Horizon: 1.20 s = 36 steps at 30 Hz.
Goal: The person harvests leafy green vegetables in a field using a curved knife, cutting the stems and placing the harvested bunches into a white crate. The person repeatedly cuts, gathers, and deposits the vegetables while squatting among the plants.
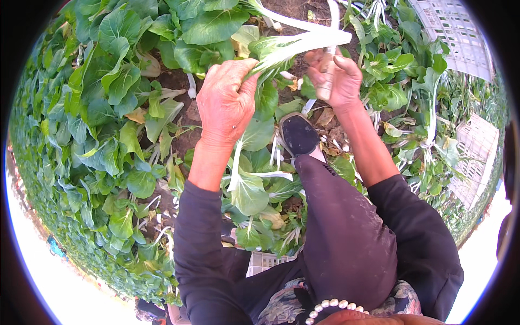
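Observation:
My left hand (229, 95) pinches the leafy end of a bok choy plant (300, 42), whose white cut base points to the right. One white stalk spreads away from it at the top. My right hand (339, 79) is closed around the pale, wrapped handle of a tool (326, 77), beside the bok choy's base. A pale length extends up from that handle past the base to the top edge; whether it is a blade is unclear. Loose bok choy leaves (250, 193) with white stalks lie on the ground below my left hand.
Dense rows of growing bok choy (118, 93) fill the left. White plastic crates (455, 36) stand at the upper right and right, with another crate (266, 262) under me. My shoe (300, 134) rests on soil among leaf scraps. More plants (428, 134) lie at the right.

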Available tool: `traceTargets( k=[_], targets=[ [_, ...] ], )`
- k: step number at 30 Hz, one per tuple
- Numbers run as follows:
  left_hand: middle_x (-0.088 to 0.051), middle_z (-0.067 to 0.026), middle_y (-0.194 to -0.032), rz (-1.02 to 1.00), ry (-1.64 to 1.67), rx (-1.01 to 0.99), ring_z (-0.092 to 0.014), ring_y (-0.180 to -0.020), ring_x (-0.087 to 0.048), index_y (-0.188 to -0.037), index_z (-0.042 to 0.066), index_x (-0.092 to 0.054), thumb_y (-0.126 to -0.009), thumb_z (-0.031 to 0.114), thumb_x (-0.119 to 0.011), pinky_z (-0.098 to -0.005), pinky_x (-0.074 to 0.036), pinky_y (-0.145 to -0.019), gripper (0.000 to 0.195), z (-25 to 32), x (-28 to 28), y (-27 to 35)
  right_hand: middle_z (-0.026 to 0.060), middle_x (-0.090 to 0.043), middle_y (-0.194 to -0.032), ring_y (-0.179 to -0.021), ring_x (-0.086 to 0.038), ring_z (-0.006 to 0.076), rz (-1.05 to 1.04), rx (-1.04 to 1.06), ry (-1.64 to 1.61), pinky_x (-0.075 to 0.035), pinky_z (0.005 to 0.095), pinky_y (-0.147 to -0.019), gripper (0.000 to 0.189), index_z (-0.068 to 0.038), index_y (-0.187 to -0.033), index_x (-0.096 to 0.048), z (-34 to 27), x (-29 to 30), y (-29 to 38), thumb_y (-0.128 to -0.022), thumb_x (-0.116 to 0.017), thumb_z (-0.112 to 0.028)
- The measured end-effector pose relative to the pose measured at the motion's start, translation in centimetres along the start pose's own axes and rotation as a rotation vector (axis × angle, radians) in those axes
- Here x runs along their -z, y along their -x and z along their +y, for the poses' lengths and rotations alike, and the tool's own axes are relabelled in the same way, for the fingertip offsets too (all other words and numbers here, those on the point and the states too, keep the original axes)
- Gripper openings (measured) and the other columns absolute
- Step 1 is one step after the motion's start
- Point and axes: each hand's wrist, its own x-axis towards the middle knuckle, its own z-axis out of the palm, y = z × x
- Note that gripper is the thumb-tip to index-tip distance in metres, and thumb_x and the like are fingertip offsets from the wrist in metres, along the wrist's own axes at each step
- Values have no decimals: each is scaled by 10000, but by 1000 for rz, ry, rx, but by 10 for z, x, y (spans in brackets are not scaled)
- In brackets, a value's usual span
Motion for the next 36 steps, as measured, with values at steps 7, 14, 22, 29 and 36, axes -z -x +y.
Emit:
traceTargets(
  k=[7,14,22,29,36],
  targets=[
    [-651,-106,-904,-206,234,148,-264,-806,-599,-989,40,-654,-760,34,-688,-318,-482,-712,232,66,32,42,92,-638,-837,-574,-554,119,-26,130,460,-425,238,-424,496,5,-1153,-523,-27,-63,40,-797,-698,-293],
    [-491,-167,-1314,38,-199,97,-302,-1146,-490,-1321,-25,-433,-580,388,-844,-401,-371,-978,943,136,88,85,65,-660,-824,-655,-605,87,-332,44,780,-477,215,-579,419,37,-970,-633,-20,-89,93,-703,-784,-247],
    [-636,-215,-951,-371,193,596,-404,-831,-624,-1068,-3,-538,-760,85,-592,-426,-498,-698,325,117,24,73,66,-609,-824,-481,-480,68,82,-97,737,-387,190,-394,362,20,-1055,-573,-11,-46,66,-970,-458,-313],
    [-585,-151,-860,-274,-253,-185,-338,-783,-646,-892,19,-556,-716,47,-607,-428,-517,-653,185,71,-8,-35,24,-583,-665,-577,-531,87,121,-207,1370,-424,251,-496,235,-5,-924,-617,-5,7,5,-918,-455,-175],
    [-594,-221,-1026,-1055,-874,567,-358,-930,-637,-1039,19,-571,-737,87,-607,-438,-518,-802,312,-16,12,-43,157,-595,-679,-620,-590,261,134,-155,1509,-469,396,-617,349,44,-832,-566,23,20,-80,-918,-508,-290]
  ],
)
